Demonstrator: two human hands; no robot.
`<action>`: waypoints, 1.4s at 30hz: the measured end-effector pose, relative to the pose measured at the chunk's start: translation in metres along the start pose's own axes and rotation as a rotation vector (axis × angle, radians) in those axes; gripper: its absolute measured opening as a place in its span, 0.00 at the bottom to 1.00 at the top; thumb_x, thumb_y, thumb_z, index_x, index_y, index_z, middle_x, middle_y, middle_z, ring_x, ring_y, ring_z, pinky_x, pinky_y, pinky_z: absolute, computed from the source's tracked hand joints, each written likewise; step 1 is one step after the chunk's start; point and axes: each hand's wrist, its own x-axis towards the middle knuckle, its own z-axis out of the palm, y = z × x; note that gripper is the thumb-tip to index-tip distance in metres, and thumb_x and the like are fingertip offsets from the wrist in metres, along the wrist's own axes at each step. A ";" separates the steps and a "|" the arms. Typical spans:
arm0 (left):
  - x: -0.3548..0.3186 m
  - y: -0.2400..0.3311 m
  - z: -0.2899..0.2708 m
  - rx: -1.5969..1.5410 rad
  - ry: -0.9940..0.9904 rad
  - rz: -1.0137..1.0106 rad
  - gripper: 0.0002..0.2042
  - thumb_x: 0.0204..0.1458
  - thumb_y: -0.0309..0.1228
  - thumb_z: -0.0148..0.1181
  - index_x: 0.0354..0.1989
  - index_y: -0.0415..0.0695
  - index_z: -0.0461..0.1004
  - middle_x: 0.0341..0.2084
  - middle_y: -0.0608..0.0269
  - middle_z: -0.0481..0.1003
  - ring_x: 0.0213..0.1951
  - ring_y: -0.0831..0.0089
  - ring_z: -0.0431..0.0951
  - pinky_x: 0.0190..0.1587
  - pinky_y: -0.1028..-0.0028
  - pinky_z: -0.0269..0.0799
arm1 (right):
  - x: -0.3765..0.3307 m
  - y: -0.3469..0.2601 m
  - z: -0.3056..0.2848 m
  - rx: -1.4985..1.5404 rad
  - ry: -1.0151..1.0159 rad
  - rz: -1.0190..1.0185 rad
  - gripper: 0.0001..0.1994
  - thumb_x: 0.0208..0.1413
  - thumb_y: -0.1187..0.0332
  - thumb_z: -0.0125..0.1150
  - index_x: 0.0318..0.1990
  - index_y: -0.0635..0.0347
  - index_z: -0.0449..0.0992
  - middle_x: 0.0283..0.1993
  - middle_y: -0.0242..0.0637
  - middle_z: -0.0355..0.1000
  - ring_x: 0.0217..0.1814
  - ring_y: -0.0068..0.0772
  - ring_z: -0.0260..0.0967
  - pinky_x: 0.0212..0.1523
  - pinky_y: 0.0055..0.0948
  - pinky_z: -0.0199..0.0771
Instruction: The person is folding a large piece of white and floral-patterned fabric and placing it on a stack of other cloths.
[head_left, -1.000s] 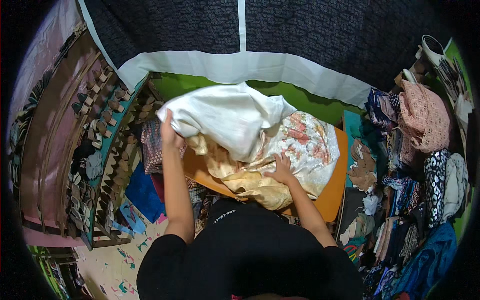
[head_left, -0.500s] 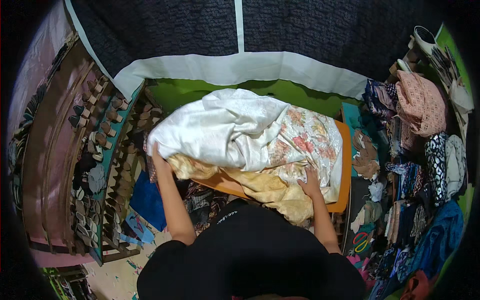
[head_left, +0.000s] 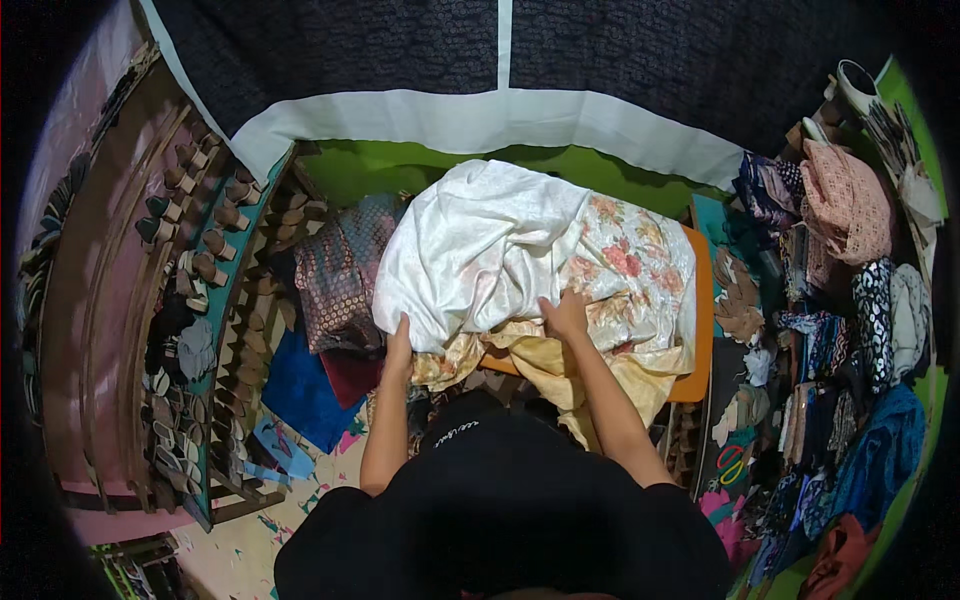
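Observation:
A large white satiny fabric [head_left: 480, 250] lies bunched over an orange tabletop [head_left: 703, 300]. Its right part carries a floral print [head_left: 622, 258] in red and orange, and pale gold fabric [head_left: 615, 385] shows along its near edge. At the near left corner of the white part, my left hand [head_left: 398, 350] is closed on the edge, thumb upward, its other fingers mostly hidden. My right hand [head_left: 568, 318] pinches the fabric near the middle of the near side, where white, floral and gold meet.
Folded patterned cloth [head_left: 345, 270] lies left of the fabric. Blue cloth [head_left: 305, 395] is below it. Racks of shoe lasts [head_left: 230, 245] stand at left. Folded textiles [head_left: 845, 205], scissors with a red and yellow handle [head_left: 731, 462] and gloves [head_left: 738, 295] are at right. A dark curtain [head_left: 350, 50] hangs behind.
My left hand has moved right with the fabric's left edge, uncovering the patterned cloth and some dark red cloth. My right hand has shifted left and slightly away from me, onto the middle.

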 end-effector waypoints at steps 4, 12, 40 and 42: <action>-0.004 0.043 0.014 -0.001 -0.032 0.103 0.21 0.53 0.36 0.42 0.51 0.34 0.54 0.44 0.57 0.64 0.44 0.68 0.66 0.46 0.71 0.62 | 0.024 0.054 0.022 0.536 -0.134 0.426 0.19 0.46 0.61 0.47 0.40 0.68 0.64 0.33 0.53 0.66 0.32 0.53 0.65 0.35 0.43 0.63; 0.027 0.155 -0.030 -0.081 0.131 0.282 0.21 0.52 0.39 0.43 0.49 0.36 0.57 0.42 0.55 0.66 0.42 0.66 0.69 0.42 0.69 0.66 | 0.079 0.031 -0.131 1.121 -0.171 0.714 0.12 0.52 0.65 0.38 0.35 0.62 0.66 0.30 0.37 0.68 0.20 0.32 0.63 0.19 0.37 0.64; -0.003 0.083 -0.018 0.041 0.065 -0.041 0.31 0.46 0.50 0.43 0.54 0.39 0.53 0.50 0.55 0.60 0.49 0.65 0.62 0.49 0.71 0.58 | -0.012 0.090 -0.093 1.317 -0.564 0.824 0.33 0.46 0.50 0.50 0.53 0.67 0.55 0.54 0.48 0.55 0.54 0.42 0.54 0.52 0.37 0.56; 0.006 0.076 -0.010 -0.011 -0.058 -0.024 0.32 0.46 0.50 0.43 0.54 0.37 0.52 0.50 0.56 0.59 0.50 0.65 0.61 0.50 0.71 0.56 | -0.019 0.108 -0.055 0.817 -0.462 0.730 0.34 0.45 0.51 0.52 0.53 0.69 0.54 0.54 0.50 0.53 0.56 0.45 0.51 0.53 0.38 0.53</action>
